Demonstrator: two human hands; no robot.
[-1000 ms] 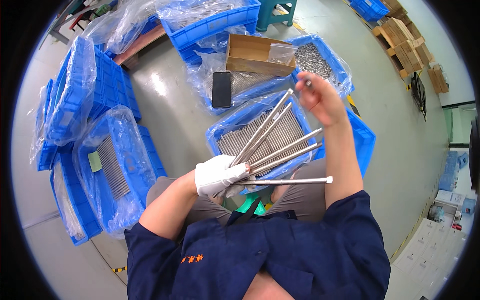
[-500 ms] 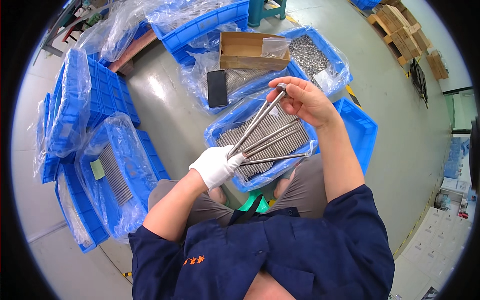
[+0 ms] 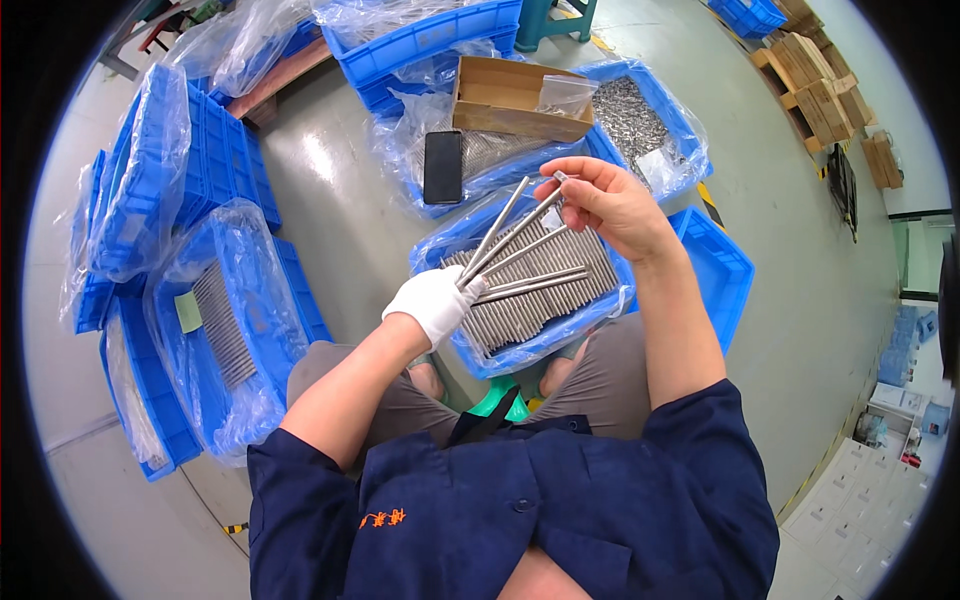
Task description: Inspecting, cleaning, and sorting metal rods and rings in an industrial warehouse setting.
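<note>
My left hand (image 3: pixel 435 303), in a white glove, is closed around the near ends of several slim metal rods (image 3: pixel 497 232), which fan out up and to the right. At the far end of one rod, my bare right hand (image 3: pixel 612 208) pinches a small metal piece (image 3: pixel 560 178) between thumb and fingers. Whether that piece is part of the rod or separate, I cannot tell. Beneath both hands stands a blue crate (image 3: pixel 487 366) lined with clear plastic, with rows of similar metal rods (image 3: pixel 560 312) lying side by side.
Beyond the crate, a black phone (image 3: pixel 443 167) and an open cardboard box (image 3: pixel 500 118) lie on another lined crate. A blue crate of small metal parts (image 3: pixel 628 112) is at far right. Stacked blue crates (image 3: pixel 225 170) stand left; another blue crate (image 3: pixel 722 262) stands right.
The rods in my left hand have shifted and spread differently. The rod end at my right fingers has turned and looks smaller. My right hand stays in nearly the same place. The view has moved slightly.
</note>
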